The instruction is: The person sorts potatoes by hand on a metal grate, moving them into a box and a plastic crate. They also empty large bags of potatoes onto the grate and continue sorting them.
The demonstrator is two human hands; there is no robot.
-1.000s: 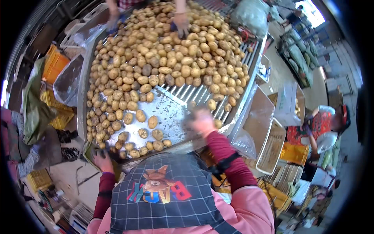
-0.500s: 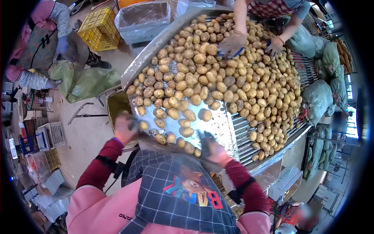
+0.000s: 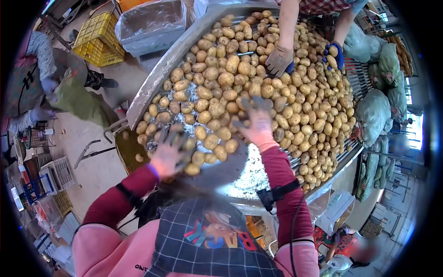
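Note:
Many potatoes (image 3: 318,115) lie heaped on a metal sorting table (image 3: 251,177), thickest at the right. My left hand (image 3: 169,151), in a dark-palmed glove, is spread over potatoes near the table's left front edge and looks blurred. Fingers apart, my right hand (image 3: 256,123) reaches onto the potatoes in the middle. Neither hand is closed round a potato. Beside my left hand, a few blurred potatoes are at the mouth of an olive-green bag (image 3: 127,154) at the table's left end.
Across the table, another person's gloved hand (image 3: 280,60) rests on potatoes, and their blue-gloved hand (image 3: 333,56) holds potatoes. A person at left handles a green sack (image 3: 80,99). A yellow crate (image 3: 99,39) and a lined bin (image 3: 150,27) stand behind. Filled sacks (image 3: 373,119) line the right.
Both my hands have moved forward from the near edge onto the potatoes. Potatoes near me have shifted left, some at the bag's mouth. The person across now holds potatoes in one hand.

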